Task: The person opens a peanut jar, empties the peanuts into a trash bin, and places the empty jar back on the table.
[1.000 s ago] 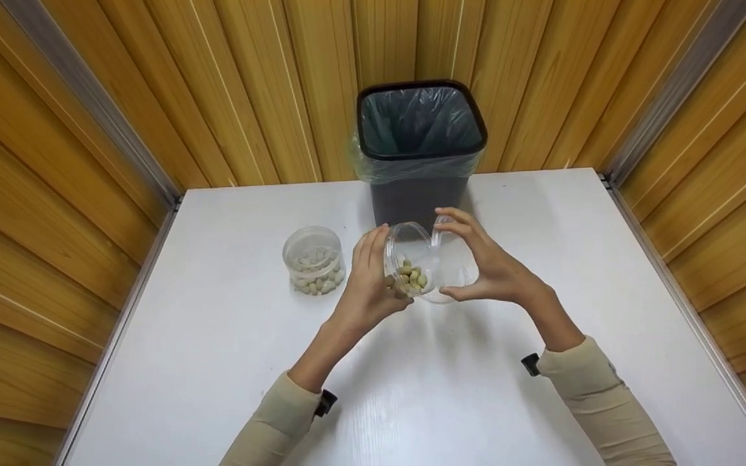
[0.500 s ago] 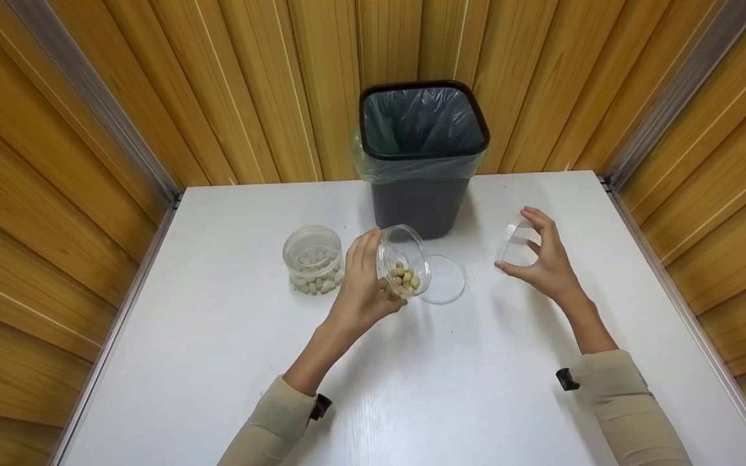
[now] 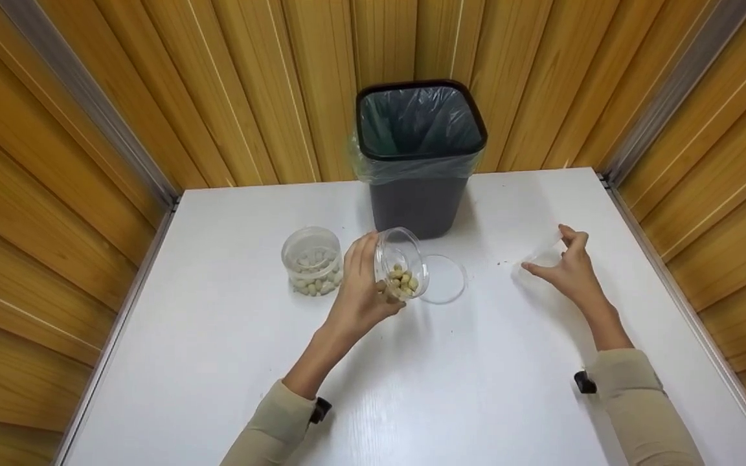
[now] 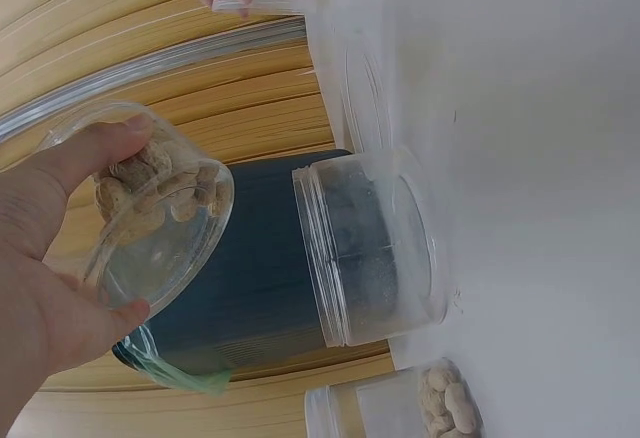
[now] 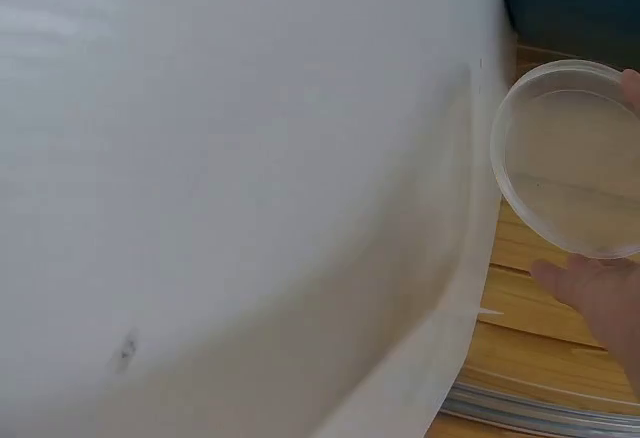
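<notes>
In the head view my left hand [image 3: 357, 294] grips a clear plastic container [image 3: 419, 262], tilted with its mouth to the right. Several unshelled peanuts [image 3: 403, 279] lie inside it. The left wrist view shows the thumb and fingers round this container, above a clear jar [image 4: 365, 258] that stands on the table with no peanuts visible in it. Off to the right, my right hand [image 3: 570, 272] pinches a clear round lid [image 3: 544, 256] by its edges, close to the tabletop. That lid [image 5: 570, 158] shows broadside in the right wrist view.
Left of my left hand stands another clear jar [image 3: 313, 262] with peanuts in its lower part. A flat clear disc [image 3: 445, 279] lies right of the held container. Behind stands a dark bin [image 3: 418, 200] with a plastic liner. Wood-patterned walls [image 3: 269, 90] surround the white table [image 3: 217, 362].
My right hand has carried the lid away from the held container, to the right and down toward the table. The left hand has shifted slightly left, still gripping the container of peanuts.
</notes>
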Motion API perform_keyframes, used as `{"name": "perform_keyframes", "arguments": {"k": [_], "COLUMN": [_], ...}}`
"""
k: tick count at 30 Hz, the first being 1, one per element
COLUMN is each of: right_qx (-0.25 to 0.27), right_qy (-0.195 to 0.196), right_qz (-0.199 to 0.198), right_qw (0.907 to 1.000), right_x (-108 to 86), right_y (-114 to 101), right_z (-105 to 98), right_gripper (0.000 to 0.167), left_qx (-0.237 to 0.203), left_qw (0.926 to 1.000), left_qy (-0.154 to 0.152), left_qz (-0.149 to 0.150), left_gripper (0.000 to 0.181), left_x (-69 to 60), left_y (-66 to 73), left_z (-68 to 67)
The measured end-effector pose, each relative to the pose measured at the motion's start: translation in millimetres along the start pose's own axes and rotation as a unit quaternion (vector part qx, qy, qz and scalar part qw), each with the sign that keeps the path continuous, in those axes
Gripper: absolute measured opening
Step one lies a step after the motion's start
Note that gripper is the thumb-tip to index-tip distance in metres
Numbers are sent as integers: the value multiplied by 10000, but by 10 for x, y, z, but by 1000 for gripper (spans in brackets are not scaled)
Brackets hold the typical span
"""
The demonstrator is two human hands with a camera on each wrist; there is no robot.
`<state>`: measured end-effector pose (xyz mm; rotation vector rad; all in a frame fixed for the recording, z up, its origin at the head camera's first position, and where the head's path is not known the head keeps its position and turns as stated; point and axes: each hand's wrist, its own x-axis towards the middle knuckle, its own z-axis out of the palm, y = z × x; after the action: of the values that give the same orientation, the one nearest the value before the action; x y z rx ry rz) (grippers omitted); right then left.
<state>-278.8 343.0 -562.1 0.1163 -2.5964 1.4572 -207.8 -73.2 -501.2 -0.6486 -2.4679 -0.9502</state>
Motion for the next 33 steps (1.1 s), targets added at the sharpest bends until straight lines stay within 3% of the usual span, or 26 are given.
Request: {"name": "perform_keyframes", "arguments": {"k": [5,13,22,33], "right_qx": [-10,-703,-1351,-2051], "right_qy": [26,-272,-912,-1383], "right_qz": [129,545,1162,1328], "right_qw": [9999,9957,9798,9598], "right_x": [-33,-93,-89,-106], "right_y": [131,222,270,246], "right_z": [-12,-54,-108,-150], "right_gripper": [116,125,124,121], "left_qx": [23,35,-44,-120], "left_qw": [10000,9999,9999,9999], "left_qy": [-43,-93,-99,-110], "left_qz": [23,-9,105,39], "left_gripper": [128,128,126,125], "left_x": [-24,-50,-30,-76], "left_y": [-13,-32,5,25], "left_z": [8,35,45,79]}}
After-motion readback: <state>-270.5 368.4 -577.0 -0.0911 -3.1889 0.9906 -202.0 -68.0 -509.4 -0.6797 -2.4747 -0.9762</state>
